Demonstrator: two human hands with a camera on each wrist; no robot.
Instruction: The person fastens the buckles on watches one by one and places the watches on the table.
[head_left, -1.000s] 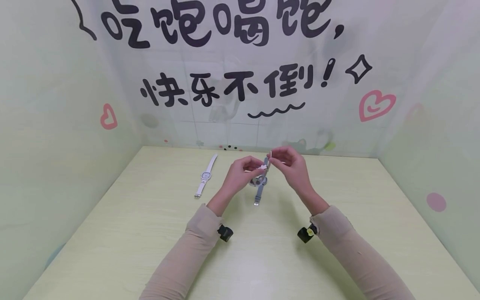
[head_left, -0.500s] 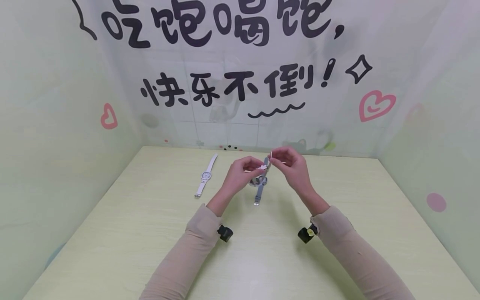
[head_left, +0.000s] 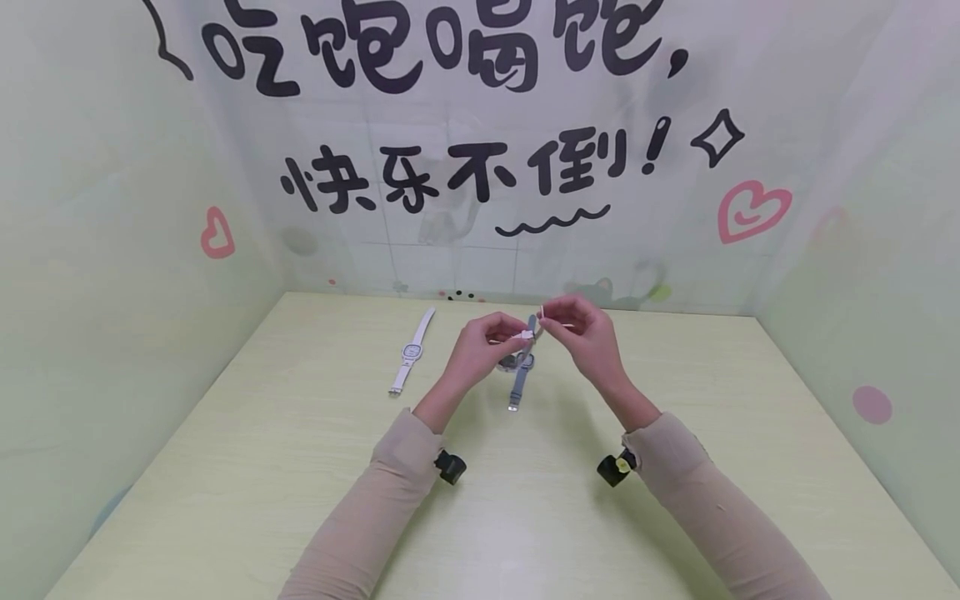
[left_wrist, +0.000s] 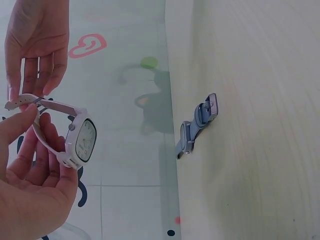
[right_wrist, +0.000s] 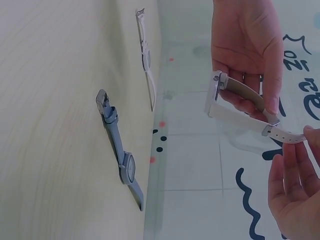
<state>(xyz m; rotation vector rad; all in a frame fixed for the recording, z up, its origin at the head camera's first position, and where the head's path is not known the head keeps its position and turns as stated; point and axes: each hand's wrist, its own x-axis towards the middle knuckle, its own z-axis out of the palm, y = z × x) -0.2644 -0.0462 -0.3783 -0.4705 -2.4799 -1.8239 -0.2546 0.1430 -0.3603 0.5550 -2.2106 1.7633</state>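
Above the table, both hands hold a white wristwatch (left_wrist: 85, 141) with a squarish case and pale dial. Its strap is bent into a loop, and the strap's end passes through the buckle (right_wrist: 270, 125). My left hand (head_left: 483, 346) grips the watch from the case side, its thumb and finger pinching at the buckle. With thumb and fingers, my right hand (head_left: 581, 333) pinches the holed strap tip (right_wrist: 287, 136). Below them, a blue-grey wristwatch (right_wrist: 114, 135) lies stretched out on the table, partly hidden by the held watch in the head view.
A second white wristwatch (head_left: 412, 352) lies flat on the pale wooden table (head_left: 510, 517), left of the hands. Behind the table's far edge hangs a printed curtain (head_left: 360, 250) with black lettering. Similar sheets enclose both sides.
My right hand has shifted very slightly down, still pinching the strap tip. Under the buckle, the visible strap of the held watch now curves more. My left hand stays nearly still.
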